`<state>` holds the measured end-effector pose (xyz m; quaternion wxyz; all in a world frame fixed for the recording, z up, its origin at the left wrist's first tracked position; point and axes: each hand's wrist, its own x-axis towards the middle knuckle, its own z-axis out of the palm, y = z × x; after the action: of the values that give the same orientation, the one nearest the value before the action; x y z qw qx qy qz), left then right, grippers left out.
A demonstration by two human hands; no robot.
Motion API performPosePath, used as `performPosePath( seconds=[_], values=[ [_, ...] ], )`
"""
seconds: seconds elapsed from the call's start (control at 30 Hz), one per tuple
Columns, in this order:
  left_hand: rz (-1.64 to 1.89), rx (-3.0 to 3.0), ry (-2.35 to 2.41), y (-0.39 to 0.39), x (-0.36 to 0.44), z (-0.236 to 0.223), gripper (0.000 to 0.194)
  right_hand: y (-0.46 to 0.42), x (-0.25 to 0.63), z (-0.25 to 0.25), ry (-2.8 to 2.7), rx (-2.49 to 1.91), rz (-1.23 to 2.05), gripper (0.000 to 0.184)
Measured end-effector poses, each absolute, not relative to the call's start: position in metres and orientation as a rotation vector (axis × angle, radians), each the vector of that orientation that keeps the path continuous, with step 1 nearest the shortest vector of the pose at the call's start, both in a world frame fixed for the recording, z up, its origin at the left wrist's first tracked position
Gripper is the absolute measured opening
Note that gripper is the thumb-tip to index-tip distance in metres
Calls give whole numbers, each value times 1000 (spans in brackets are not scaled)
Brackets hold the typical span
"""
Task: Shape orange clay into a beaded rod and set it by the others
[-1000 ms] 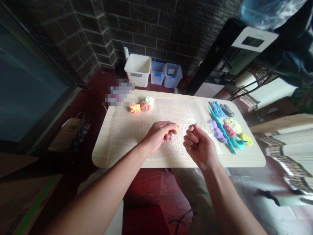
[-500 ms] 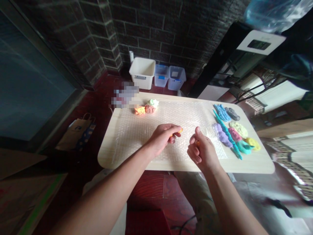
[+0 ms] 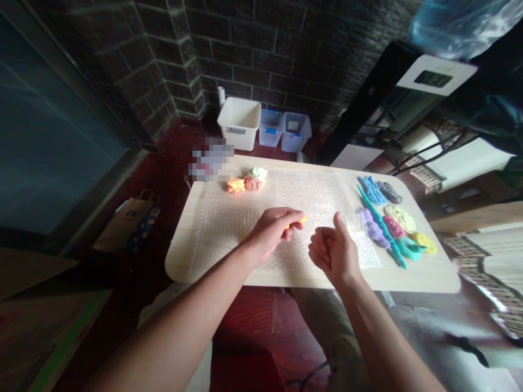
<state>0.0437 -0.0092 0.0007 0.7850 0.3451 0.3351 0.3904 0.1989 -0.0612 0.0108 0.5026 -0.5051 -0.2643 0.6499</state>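
My left hand (image 3: pixel 273 230) is closed over the bubble wrap, pinching a piece of orange-yellow modelling clay (image 3: pixel 303 219) between thumb and fingers. Part of that clay also shows under the fingers. To its right, my right hand (image 3: pixel 338 251) has its fingers curled in and its thumb raised. A small bit of orange clay (image 3: pixel 329 240) peeks out from those curled fingers; the rest is hidden. The two hands are apart. Beneath them the clear bubble wrap (image 3: pixel 229 223) covers much of the pale wooden table (image 3: pixel 180 250).
At the back left of the table sit orange clay (image 3: pixel 236 185), reddish-brown clay (image 3: pixel 253 183) and pale green clay (image 3: pixel 258 173). Several lumps lie at right, among them a long teal twist (image 3: pixel 382 226) and purple clay (image 3: pixel 372 227). Bins (image 3: pixel 239 133) stand by the wall.
My right hand has turned, its fingers curling tighter and its thumb pointing more upright. My left hand stays almost in place with the clay. The view has shifted slightly.
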Motion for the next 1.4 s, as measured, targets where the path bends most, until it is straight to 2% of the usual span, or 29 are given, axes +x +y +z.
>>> performPosePath(
  seconds=[0.17, 0.33, 0.53, 0.77, 0.9, 0.97, 1.23, 1.3, 1.4],
  values=[
    [866, 767, 712, -9, 43, 2, 24, -59, 191, 13, -724, -1194, 1430, 43],
    [898, 749, 686, -8, 40, 2, 21, -56, 183, 7, -796, -1286, 1290, 59],
    [982, 663, 678, 2, 23, 5, 20, -45, 183, -3, -755, -1220, 1241, 38],
    [1025, 637, 685, 6, 11, 13, 20, -34, 169, -10, -675, -1212, 1313, 46],
    [1058, 564, 696, 7, 8, 14, 22, -23, 159, -6, -474, -1183, 1331, 64],
    [1067, 537, 708, 8, 6, 13, 23, -18, 155, -5, -388, -1167, 1367, 67],
    [1088, 558, 707, 8, -8, 12, 23, -10, 144, -12, -529, -1099, 1391, 42],
    [1095, 547, 691, 9, -9, 13, 23, -9, 145, -12, -517, -1092, 1415, 47],
    [1093, 552, 675, 9, -7, 15, 22, -7, 147, -8, -499, -1074, 1500, 65]
  ],
)
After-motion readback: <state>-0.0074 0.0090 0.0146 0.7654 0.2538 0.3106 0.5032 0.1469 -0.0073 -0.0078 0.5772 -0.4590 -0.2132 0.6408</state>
